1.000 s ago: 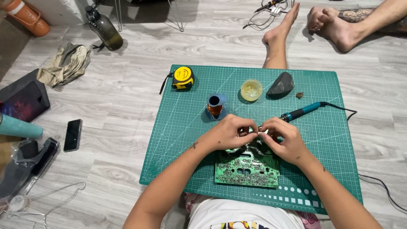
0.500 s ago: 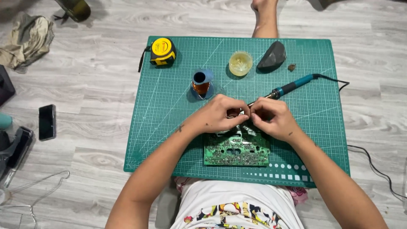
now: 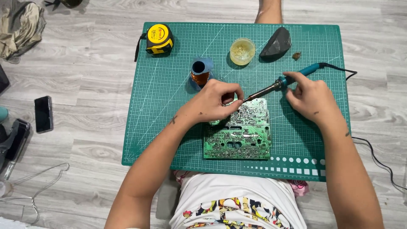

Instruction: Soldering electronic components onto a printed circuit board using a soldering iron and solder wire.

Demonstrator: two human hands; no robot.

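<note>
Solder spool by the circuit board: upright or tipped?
Upright. The solder spool stands on end on the green cutting mat; its open core hole faces up at the camera.

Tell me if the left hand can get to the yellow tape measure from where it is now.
Probably yes. The left hand rests at the circuit board, and the cutting mat between it and the tape measure is bare; only the blue spool stands off to the side.
</note>
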